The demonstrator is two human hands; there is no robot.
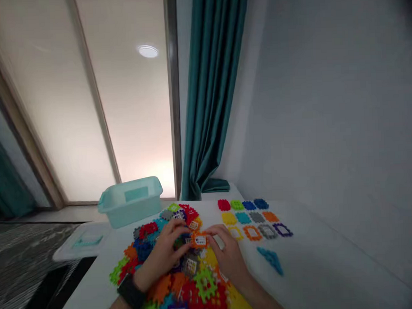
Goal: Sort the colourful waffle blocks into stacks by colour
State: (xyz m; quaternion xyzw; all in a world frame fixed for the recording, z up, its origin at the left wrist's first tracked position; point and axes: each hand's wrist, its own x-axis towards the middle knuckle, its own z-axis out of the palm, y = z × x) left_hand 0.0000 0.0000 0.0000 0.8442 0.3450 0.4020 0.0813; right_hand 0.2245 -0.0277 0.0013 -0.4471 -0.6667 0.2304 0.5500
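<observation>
An orange square toothed plastic tile (pixel 198 234) with a white inset is held up between my two hands, over a heap of similar interlocking tiles (pixel 204 283). My left hand (pixel 167 248), with a dark watch (pixel 131 292) on its wrist, has its thumb and fingers at the tile's left edge. At the right edge, my right hand (pixel 226 250) pinches it with thumb and fingertips. The heap mixes red, blue, green, yellow, orange and grey pieces, some carrying white insets. Part of the heap is hidden under my forearms.
Right of the heap, tiles and frames such as a red tile (pixel 224 205) and a purple frame (pixel 283 230) lie in rows on the white table (pixel 318 267). A blue triangular piece (pixel 271 260) lies nearer. A teal bin (pixel 133 202) and its lid (pixel 83 240) are at left.
</observation>
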